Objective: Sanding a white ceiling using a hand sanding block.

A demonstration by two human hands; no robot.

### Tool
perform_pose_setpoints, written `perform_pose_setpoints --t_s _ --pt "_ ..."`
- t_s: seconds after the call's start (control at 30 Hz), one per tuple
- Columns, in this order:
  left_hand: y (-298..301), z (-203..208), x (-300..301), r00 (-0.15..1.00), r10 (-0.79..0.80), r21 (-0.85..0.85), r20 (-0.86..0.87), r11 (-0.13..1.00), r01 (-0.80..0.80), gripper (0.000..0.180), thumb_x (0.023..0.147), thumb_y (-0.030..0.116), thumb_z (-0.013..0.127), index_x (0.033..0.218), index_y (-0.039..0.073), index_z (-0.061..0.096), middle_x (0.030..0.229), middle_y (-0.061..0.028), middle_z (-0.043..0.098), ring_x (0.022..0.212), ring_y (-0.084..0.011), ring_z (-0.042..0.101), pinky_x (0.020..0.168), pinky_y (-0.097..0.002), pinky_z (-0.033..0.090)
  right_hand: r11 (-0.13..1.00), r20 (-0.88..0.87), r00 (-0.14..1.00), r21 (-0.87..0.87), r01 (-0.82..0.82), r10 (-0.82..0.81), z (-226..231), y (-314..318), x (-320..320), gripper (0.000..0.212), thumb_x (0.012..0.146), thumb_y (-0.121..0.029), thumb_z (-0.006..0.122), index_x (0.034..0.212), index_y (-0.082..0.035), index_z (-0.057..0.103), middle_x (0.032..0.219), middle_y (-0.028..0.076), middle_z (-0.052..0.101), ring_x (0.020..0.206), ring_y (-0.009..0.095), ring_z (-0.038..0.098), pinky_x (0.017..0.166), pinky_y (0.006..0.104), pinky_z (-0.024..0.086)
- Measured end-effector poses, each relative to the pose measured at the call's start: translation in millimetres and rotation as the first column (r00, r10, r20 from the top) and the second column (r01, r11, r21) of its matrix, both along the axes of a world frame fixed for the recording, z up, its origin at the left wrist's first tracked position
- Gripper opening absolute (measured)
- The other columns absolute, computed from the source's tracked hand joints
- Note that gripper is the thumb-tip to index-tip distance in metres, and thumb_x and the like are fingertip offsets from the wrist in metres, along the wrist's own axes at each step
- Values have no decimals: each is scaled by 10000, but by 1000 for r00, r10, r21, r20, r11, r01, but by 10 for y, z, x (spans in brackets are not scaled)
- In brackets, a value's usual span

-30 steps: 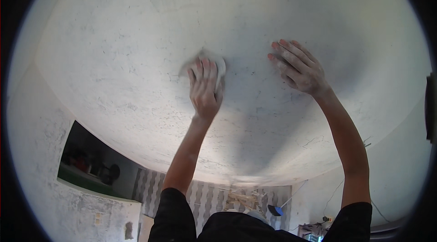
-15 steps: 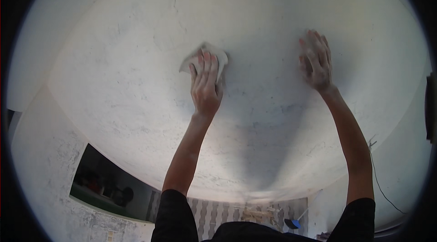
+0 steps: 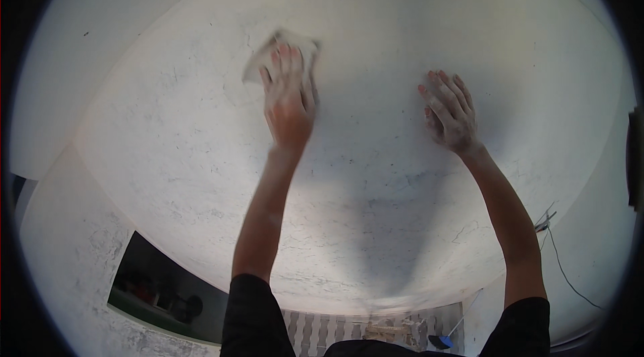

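Note:
My left hand (image 3: 290, 98), dusted white, presses a pale sheet of sandpaper (image 3: 305, 50) against the whitish wall (image 3: 362, 223). Its fingers lie over the sheet, whose corners stick out past the fingertips and look smeared by motion. To the right, my right hand (image 3: 453, 112) rests at the wall with its fingers stretched upward, holding nothing. White dust coats it too. Its palm is hidden, so I cannot tell how much of it touches. Small dark marks and cracks speckle the wall around both hands.
A dark recess (image 3: 168, 290) with objects inside opens at the lower left. Loose wires (image 3: 553, 243) come from the wall at the right. Below are a patterned tile floor (image 3: 305, 330), pale debris (image 3: 389, 333) and a blue-headed broom (image 3: 441, 341).
My left hand has slid up and left along the wall with the sandpaper. My right hand has shifted down and a little left. The whole view has tilted slightly.

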State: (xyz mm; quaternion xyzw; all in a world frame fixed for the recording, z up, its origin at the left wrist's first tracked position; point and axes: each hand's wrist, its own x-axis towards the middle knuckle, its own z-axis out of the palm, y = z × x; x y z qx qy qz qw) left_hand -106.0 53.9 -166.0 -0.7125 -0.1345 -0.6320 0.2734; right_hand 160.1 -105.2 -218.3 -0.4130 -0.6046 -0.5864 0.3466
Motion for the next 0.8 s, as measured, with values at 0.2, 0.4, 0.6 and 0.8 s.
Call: perform_pose_setpoints --t_s 0.2,0.4,0.6,0.8 --pt "-135 -54 153 991 -81 -30 109 996 85 472 924 25 516 1395 5 497 1449 -194 473 1377 -380 396 1137 -557 283 1000 -6 1000 0 27 -27 17 -9 -5 365 894 -124 581 1251 -163 643 1409 81 525 1328 247 483 1126 456 360" --pt "3 62 -107 998 15 2 -63 1000 -14 484 909 7 526 1392 16 502 1444 -168 488 1370 -354 417 1135 -537 305 1000 2 1000 21 15 -15 8 10 -3 351 900 -123 575 1242 -158 644 1400 79 532 1325 246 486 1124 454 363" --pt "-108 119 85 996 -3 -17 89 1000 5 494 905 -6 525 1396 -26 476 1427 -228 482 1343 -392 441 1127 -516 336 999 -9 999 18 34 -33 7 -11 11 342 906 -127 574 1239 -160 647 1397 73 534 1327 240 482 1127 450 359" --pt "21 -26 -207 989 93 59 -113 994 -87 477 949 51 516 1421 6 462 1466 -195 451 1396 -384 361 1122 -537 321 999 -5 999 19 33 -33 -12 18 -5 343 908 -124 572 1241 -168 643 1398 71 534 1334 240 475 1127 452 359"
